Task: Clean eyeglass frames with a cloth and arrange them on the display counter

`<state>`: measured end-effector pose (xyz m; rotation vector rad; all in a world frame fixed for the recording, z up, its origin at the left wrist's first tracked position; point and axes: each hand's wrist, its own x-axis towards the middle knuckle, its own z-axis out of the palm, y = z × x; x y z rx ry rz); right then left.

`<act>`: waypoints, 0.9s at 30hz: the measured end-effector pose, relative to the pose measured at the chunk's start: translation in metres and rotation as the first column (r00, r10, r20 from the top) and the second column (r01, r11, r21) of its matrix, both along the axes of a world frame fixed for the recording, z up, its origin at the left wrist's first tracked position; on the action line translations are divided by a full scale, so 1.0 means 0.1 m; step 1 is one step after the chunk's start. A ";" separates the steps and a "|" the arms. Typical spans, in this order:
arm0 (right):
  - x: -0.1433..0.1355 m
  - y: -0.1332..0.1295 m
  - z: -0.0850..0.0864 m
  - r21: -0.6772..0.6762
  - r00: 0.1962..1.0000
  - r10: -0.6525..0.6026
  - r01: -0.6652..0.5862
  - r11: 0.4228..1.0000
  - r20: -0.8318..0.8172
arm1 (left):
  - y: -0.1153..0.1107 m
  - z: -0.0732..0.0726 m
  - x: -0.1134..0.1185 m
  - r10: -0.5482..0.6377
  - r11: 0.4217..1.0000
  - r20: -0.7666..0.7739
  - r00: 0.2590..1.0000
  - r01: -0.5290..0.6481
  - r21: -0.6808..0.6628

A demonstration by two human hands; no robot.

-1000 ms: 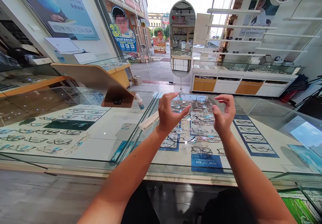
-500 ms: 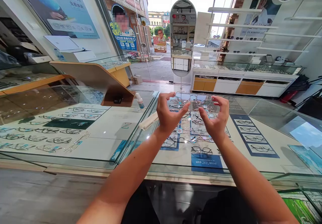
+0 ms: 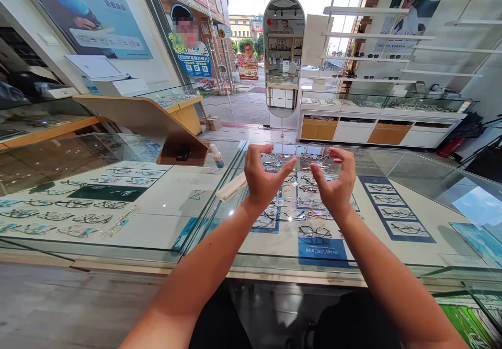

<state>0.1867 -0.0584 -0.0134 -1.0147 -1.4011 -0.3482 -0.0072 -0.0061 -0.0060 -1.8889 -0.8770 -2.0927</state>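
Note:
Up above the glass counter, a pair of thin-rimmed eyeglasses (image 3: 285, 143) is held between my two hands. My left hand (image 3: 261, 179) is curled, its fingertips at the left outer side of the frame. At the right outer side are the fingertips of my right hand (image 3: 337, 184), curled in the same way. Both thumbs point inward below the lenses, apart from each other. The clear rims blend with the eyeglasses displayed behind them, so the temples are hard to make out. Beneath my hands, a black-rimmed pair of eyeglasses (image 3: 315, 232) lies inside the case near a blue card (image 3: 323, 251).
A folded beige cloth (image 3: 232, 187) lies on the glass left of my hands. Further left stand a small white spray bottle (image 3: 217, 156) and a tilted wooden-backed board (image 3: 145, 121). Beyond the counter is a tall oval mirror (image 3: 283, 56). Rows of eyeglasses fill the cases.
My hands and the held eyeglasses stay nearly still. The view has tilted very slightly, with the background a little higher.

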 end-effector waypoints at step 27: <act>0.07 0.13 -0.05 -0.128 0.990 0.048 -0.065 0.990 -0.130 | 0.02 -0.04 0.01 -0.077 0.992 -0.034 0.996 0.073 -0.106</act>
